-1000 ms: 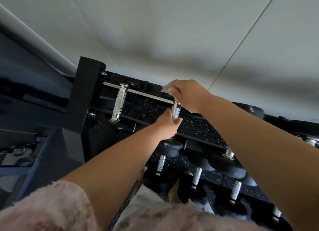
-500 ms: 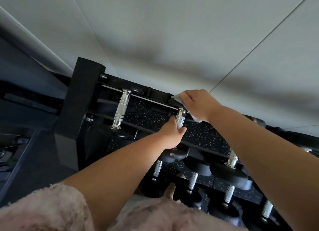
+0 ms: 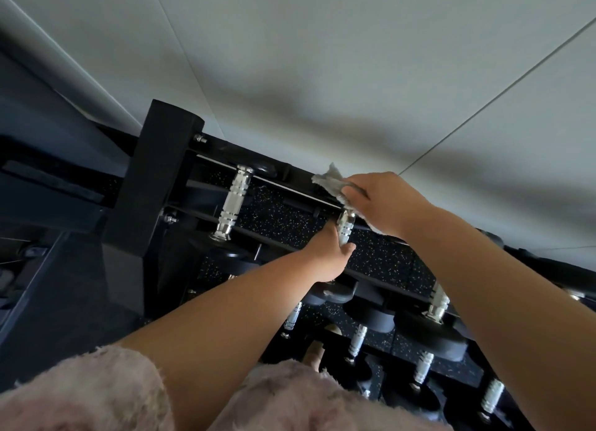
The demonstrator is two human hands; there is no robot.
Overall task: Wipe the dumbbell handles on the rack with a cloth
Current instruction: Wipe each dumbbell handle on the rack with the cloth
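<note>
So the landmark here is the black upright post (image 3: 154, 179) of the rack. Right of that post, on the top shelf (image 3: 280, 218) (black rubber with pale speckles), there are two chrome handles. The closer handle (image 3: 233, 201) sits just beside the post and nobody's touching it. The further handle (image 3: 345, 227) is the one getting the attention.

The left hand (image 3: 329, 253) has its fingers wrapped round the lower part of that further handle, with the thumb curled over the front. The right hand (image 3: 383, 201) is at the handle's upper end with a grey cloth (image 3: 332, 180) bunched in its curled fingers. One ragged corner of the cloth sticks out toward the post, and a bit more peeks out under the palm. The cloth sits right at the handle's top end, but the hand hides whether it's actually pressed on the metal.

Down and right of the post, the lower tiers hold more dumbbells (image 3: 358, 340), chrome grips poking up between black heads. A fuzzy pink sleeve (image 3: 96, 388) fills the bottom edge below the post, and a pale grey wall (image 3: 322, 59) runs behind it.
</note>
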